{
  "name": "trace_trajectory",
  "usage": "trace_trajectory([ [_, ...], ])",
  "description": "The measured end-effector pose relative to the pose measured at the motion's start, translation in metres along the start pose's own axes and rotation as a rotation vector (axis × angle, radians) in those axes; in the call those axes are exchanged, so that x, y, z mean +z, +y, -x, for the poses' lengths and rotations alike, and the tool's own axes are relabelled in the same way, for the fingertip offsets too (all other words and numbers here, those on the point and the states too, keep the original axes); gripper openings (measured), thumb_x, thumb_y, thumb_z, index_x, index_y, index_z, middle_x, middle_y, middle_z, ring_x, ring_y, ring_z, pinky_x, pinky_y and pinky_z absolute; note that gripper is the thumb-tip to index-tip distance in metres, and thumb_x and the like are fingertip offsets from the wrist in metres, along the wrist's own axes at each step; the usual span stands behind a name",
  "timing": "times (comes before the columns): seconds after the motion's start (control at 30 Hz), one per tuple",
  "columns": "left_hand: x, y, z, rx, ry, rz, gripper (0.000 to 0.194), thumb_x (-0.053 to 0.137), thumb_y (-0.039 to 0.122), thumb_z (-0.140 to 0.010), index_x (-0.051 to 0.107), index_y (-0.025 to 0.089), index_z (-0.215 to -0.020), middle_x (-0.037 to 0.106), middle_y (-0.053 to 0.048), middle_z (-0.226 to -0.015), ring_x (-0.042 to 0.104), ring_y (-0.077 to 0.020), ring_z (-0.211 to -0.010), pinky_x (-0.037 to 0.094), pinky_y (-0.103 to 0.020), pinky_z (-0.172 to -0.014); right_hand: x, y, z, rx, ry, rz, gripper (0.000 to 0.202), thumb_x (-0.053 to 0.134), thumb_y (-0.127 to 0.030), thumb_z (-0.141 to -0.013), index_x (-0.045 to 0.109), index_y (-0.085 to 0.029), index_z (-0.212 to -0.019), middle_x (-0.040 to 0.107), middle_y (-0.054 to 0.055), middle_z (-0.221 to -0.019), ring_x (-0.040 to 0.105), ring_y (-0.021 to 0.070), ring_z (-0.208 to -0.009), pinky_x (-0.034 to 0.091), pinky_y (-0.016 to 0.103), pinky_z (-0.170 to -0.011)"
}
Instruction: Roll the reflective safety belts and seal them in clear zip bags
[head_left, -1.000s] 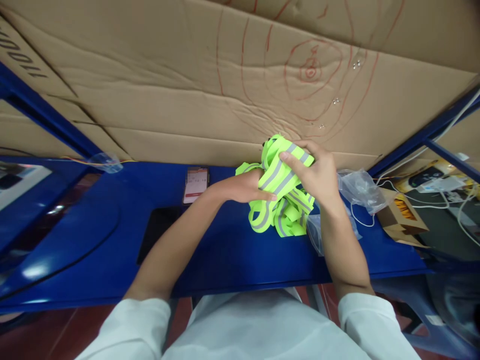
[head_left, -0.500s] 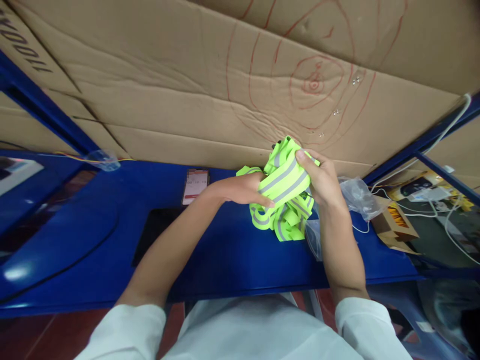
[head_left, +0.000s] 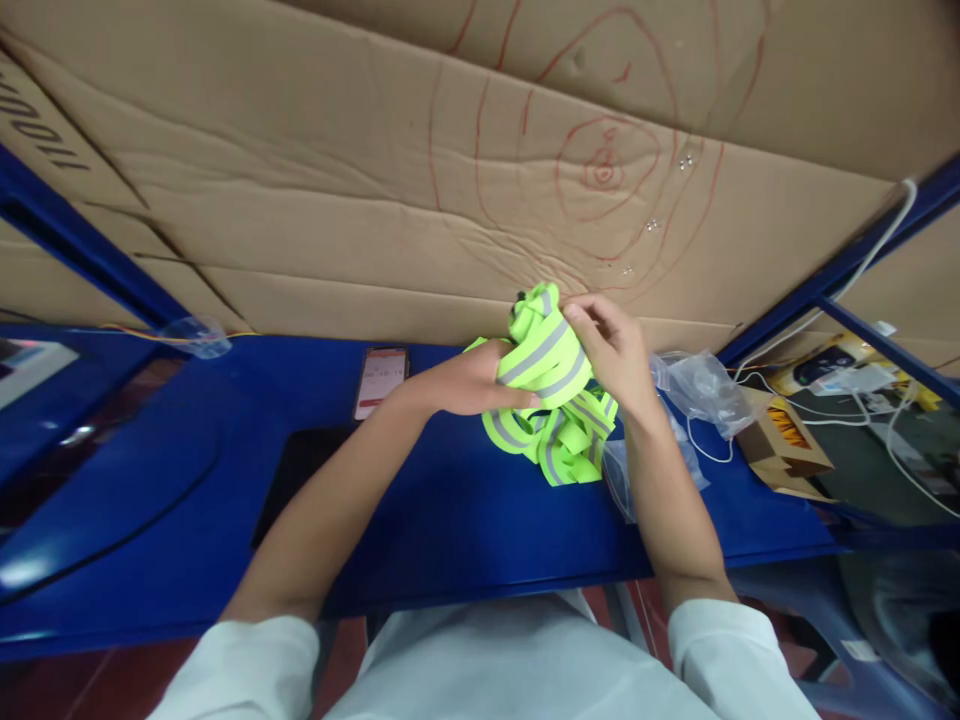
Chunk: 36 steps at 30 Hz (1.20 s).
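Step in hand, as judged: reflective yellow-green strap (head_left: 550,372) being gathered or arranged between two hands, lifted just off the table. Bundle is gripped by left hand (head_left: 471,384), thumb along the near side, digits closed and partly hidden behind the folds. Right hand (head_left: 619,352) is held at the bundle's upper right edge, thumb and fingertips nearly together; whether strap is pinched there can't be told. Small dark piece (head_left: 519,300) is seen at the bundle's far end; type unclear. Loose loops (head_left: 574,445) are piled on the table just below the grip. Any shift of the right hand calls for the left-hand hold to be kept firm and folds kept flat; inner turns could slip or twist, and the loose part could snag. Surface: glossy blue table (head_left: 465,530). Phone (head_left: 381,383), screen lit, is placed left of the grip, with a black flat item (head_left: 296,470) nearer the body, partly covered by the forearm. Thin plastic (head_left: 619,480) is tucked by the right forearm; crumpled see-through bag (head_left: 709,390) and open carton (head_left: 784,462) lie further right. Room: cardboard sheet (head_left: 322,230) with red rings drawn on it is stood behind the grip, blue frame bars (head_left: 776,315) at both sides, white cable (head_left: 870,255) strung far right, reddish floor (head_left: 112,690) below.
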<state>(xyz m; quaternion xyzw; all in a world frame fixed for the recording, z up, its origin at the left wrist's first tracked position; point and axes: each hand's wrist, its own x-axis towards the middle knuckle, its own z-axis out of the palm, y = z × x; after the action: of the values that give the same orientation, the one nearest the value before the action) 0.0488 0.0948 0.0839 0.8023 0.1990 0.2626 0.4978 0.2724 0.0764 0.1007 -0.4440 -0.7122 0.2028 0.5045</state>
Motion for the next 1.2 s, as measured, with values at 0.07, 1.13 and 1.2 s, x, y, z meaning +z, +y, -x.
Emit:
trace_trajectory([
  [0.07,-0.002,0.003,0.002,-0.032,0.027,0.043,0.049,0.081,0.046,-0.083,0.069,0.014,-0.118,0.077,-0.008,-0.115,0.073,-0.0227,-0.101,0.06,-0.029,-0.086,-0.002,-0.011,0.005,-0.1,-0.167,0.1,0.047,0.049,-0.065,-0.103,0.074,-0.027,-0.116,0.077,0.006,-0.119,0.071,0.0253,-0.111,0.054,0.043,-0.101],
  [1.13,0.019,0.0,-0.009,0.162,0.737,-0.453,0.038,0.068,0.037,-0.097,0.068,0.019,-0.131,0.067,-0.011,-0.128,0.07,-0.0166,-0.099,0.059,-0.03,-0.089,-0.005,-0.003,0.002,-0.101,0.336,0.538,0.063,0.062,-0.075,-0.092,0.07,-0.021,-0.124,0.077,0.014,-0.111,0.073,0.0336,-0.104,0.056,0.045,-0.092],
  [1.2,0.017,-0.001,-0.008,0.19,0.78,-0.65,0.038,0.061,0.036,-0.102,0.068,0.018,-0.134,0.065,-0.014,-0.132,0.068,-0.0199,-0.107,0.056,-0.036,-0.098,-0.005,-0.003,0.003,-0.101,0.339,0.549,0.064,0.062,-0.075,-0.092,0.069,-0.021,-0.126,0.076,0.015,-0.113,0.072,0.0341,-0.106,0.055,0.045,-0.093],
])
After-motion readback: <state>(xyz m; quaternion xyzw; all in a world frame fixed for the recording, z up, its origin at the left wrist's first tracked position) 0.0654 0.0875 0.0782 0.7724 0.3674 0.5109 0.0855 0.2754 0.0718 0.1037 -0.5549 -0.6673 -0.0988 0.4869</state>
